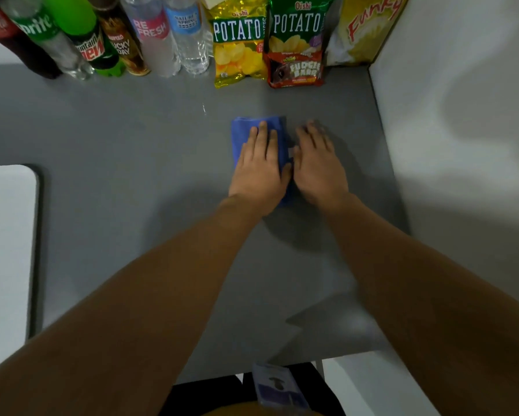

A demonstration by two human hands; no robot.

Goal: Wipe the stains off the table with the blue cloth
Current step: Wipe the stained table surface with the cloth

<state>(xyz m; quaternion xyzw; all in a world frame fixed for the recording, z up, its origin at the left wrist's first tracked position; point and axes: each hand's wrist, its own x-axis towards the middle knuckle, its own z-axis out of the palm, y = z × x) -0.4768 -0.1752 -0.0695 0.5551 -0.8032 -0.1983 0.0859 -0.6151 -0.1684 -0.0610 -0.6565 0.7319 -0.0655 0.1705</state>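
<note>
A folded blue cloth (243, 132) lies on the grey table (132, 175), right of centre. My left hand (259, 169) rests flat on top of it, fingers together and pointing away from me, covering most of the cloth. My right hand (318, 163) lies flat on the bare table just to the right of the cloth, its thumb side close to the cloth's right edge; it looks slightly blurred. A small pale streak (204, 109) shows on the table beyond the cloth, towards the back.
Several drink bottles (150, 34) stand along the back edge at left. Two potato chip bags (240, 46), a fudge bar pack (295, 70) and a yellow box (369, 28) stand at the back right. A white wall (462, 115) bounds the right side; a white board (6, 235) lies at left.
</note>
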